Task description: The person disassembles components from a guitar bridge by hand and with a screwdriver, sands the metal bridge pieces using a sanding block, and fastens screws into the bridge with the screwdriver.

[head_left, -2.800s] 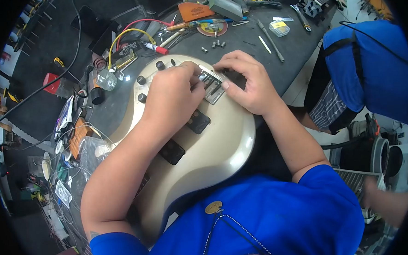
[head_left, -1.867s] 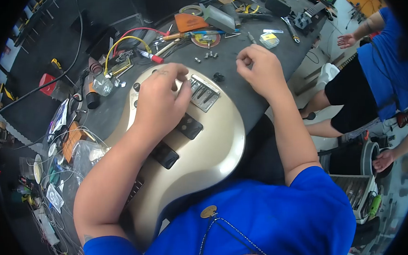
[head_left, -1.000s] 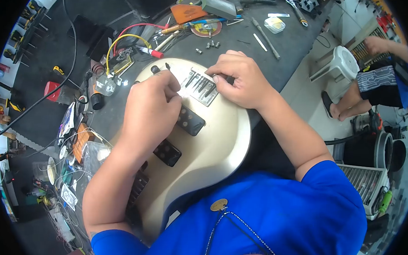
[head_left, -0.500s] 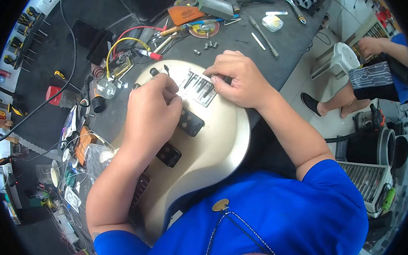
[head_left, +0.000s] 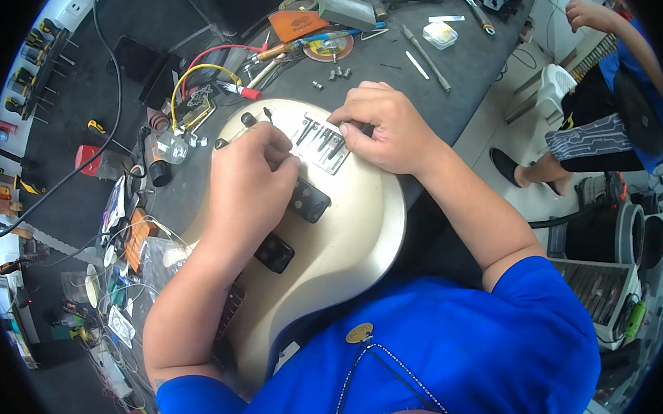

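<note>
A cream electric guitar body (head_left: pixel 362 213) lies before me on the dark bench. Its metal bridge (head_left: pixel 331 162) is between my two hands. My left hand (head_left: pixel 254 166) is closed in a pinch above the body, beside the bridge; what its fingertips hold is hidden. At the bridge's far right end, my right hand (head_left: pixel 391 133) has thumb and forefinger pressed together, with something dark and unclear under the fingers. Two black pickups, one nearer the bridge (head_left: pixel 312 202) and another (head_left: pixel 275 253), sit below my left hand. A black knob (head_left: pixel 248 119) shows beyond it.
Several small metal parts (head_left: pixel 340 73) lie beyond the guitar, near a white stick (head_left: pixel 417 65) and a rod-like tool (head_left: pixel 427 59). Wires and tools clutter the left side. At right, another person's hand (head_left: pixel 590 16) is raised near a white stool (head_left: pixel 556 94).
My hands stay almost in place at the bridge. The other person at right has shifted and raised a hand higher. The view has moved slightly.
</note>
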